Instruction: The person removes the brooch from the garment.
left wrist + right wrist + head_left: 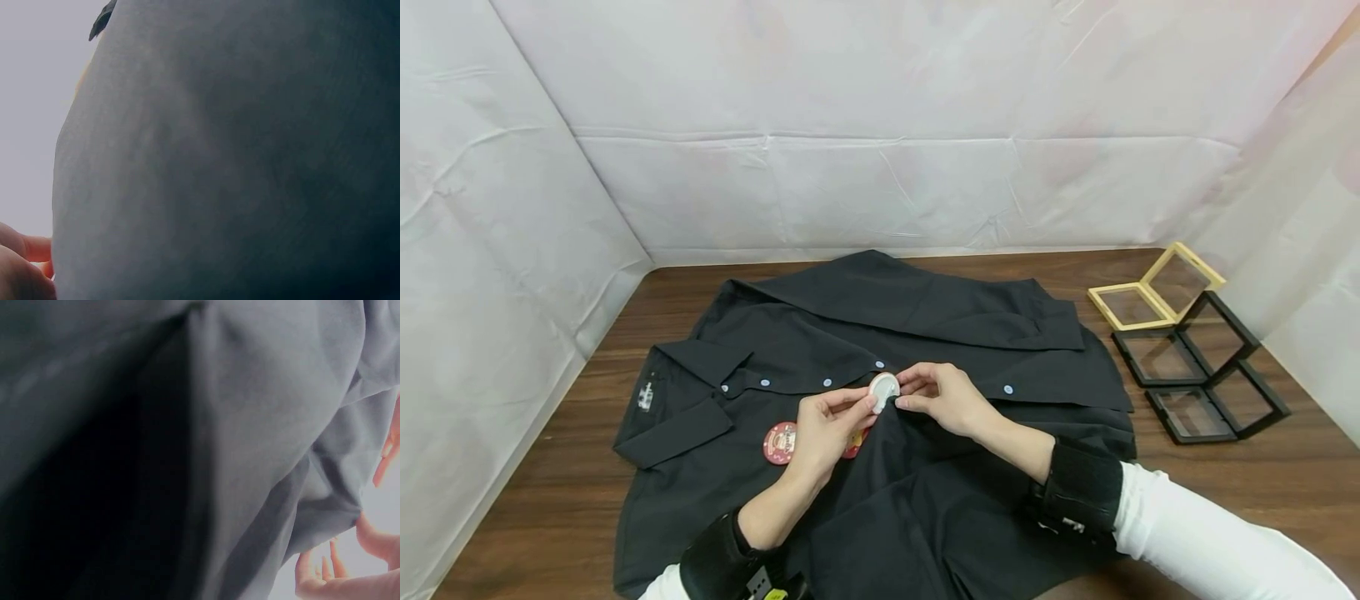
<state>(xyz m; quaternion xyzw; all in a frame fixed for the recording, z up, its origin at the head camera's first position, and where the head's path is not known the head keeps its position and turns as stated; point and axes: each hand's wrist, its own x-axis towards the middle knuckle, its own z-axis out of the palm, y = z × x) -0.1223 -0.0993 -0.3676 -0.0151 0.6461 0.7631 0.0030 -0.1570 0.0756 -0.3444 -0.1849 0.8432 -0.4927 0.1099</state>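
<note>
A black button-up shirt (700,492) lies spread out, its collar to the left. Over it my left hand (823,429) pinches the left edge of a round badge (883,387), whose pale back faces up. At the badge's right edge are the thumb and fingers of my right hand (951,402), gripping it there. Just under the badge the cloth is drawn up into a peak. A red round badge (779,442) lies on the shirt, and a second red badge (855,444) is partly hidden behind my left hand. Raised cloth fills most of both wrist views.
At the right of the wooden table (550,467) stand a yellow hinged frame (1135,304) and two black hinged frames (1187,358), all opened, with clear panes. White cloth walls (880,192) enclose the back and sides.
</note>
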